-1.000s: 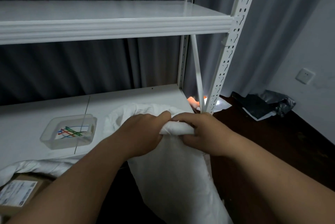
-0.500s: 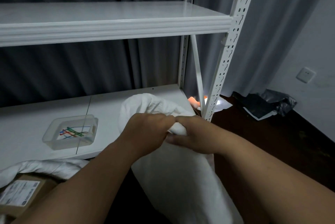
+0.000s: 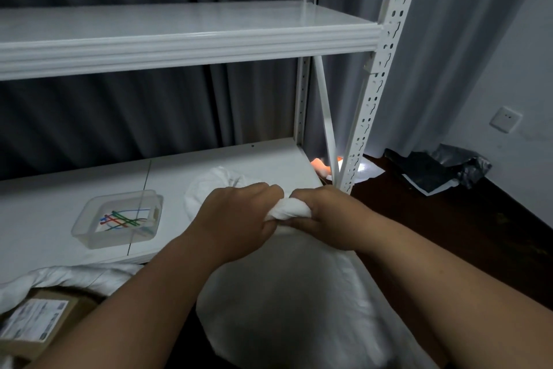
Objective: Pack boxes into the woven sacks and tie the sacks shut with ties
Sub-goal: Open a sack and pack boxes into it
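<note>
A dim room with grey curtains holds a white metal shelving rack point(image 3: 371, 93), its lower shelf point(image 3: 45, 219) spread out in front of the person. Both hands meet at the gathered neck of a white woven sack point(image 3: 293, 294) that stands before the rack's right post. The left hand point(image 3: 236, 219) and right hand point(image 3: 326, 213) have their fingers clamped around the twisted neck, knuckles almost touching. On the lower shelf, left of the hands, a clear plastic tray point(image 3: 89, 237) holds coloured ties point(image 3: 125, 220). At the lower left, a cardboard box point(image 3: 39, 320) with a label lies inside a second sack point(image 3: 74, 276).
</note>
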